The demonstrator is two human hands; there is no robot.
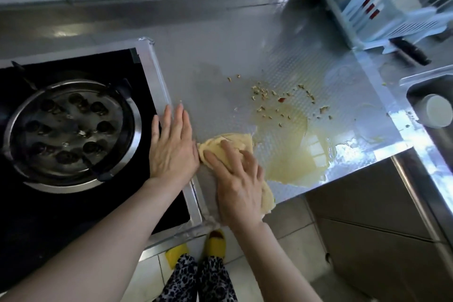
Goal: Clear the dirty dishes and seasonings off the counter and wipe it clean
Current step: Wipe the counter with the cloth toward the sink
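Note:
A yellow cloth (235,143) lies on the steel counter (220,61) near its front edge. My right hand (239,179) presses down on the cloth with spread fingers. Flat on the counter beside the stove's edge rests my left hand (172,144), fingers straight, touching the cloth's left side. To the right of the cloth spreads a yellowish liquid spill (296,154). Several food crumbs (264,95) are scattered behind it.
A black gas stove (73,115) with a round steel burner ring is at the left. A pale blue dish rack (382,5) stands at the back right, a black-handled knife (409,50) beside it. The sink (431,105) with a white cup is at the right.

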